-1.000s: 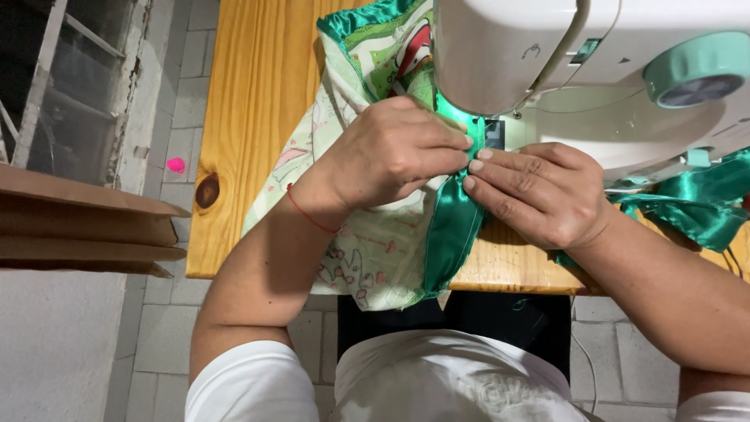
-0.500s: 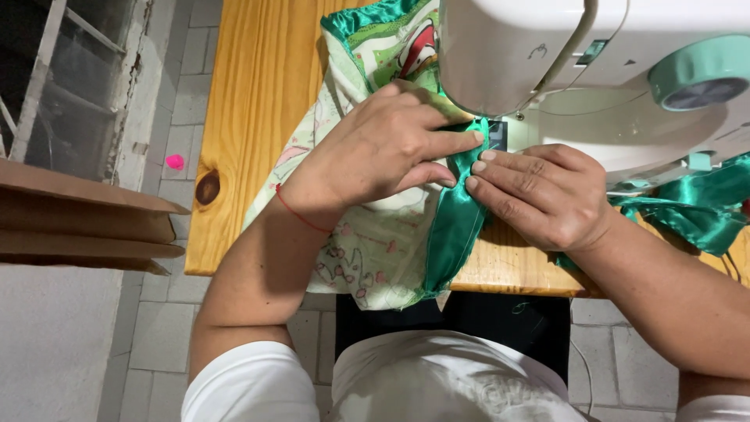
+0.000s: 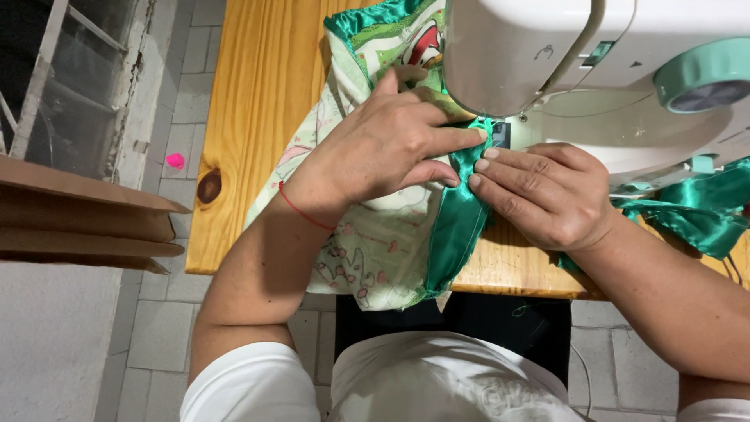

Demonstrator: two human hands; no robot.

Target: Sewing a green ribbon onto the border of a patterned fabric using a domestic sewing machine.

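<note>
Landmark: the white sewing machine is taken as reference; all places are given from it.
Far left: a small pink object is seen on the tiled floor, well left of the machine, beside the wooden surface.
Printed fabric: spread on the surface, left of and below the machine head.
Left hand: laid flat on the printed fabric just left of the needle area, fingers extended and pressing, nothing gripped.
Green satin strip: its long axis runs from the needle area down toward the person, between the two hands and touched by both.
Right hand: placed just below the machine, fingertips pressed on the strip's right edge, not closed around it.
Nearer hand: neither can be told nearer the needle.
Far right: more green satin is bunched under the machine's right end.
</note>
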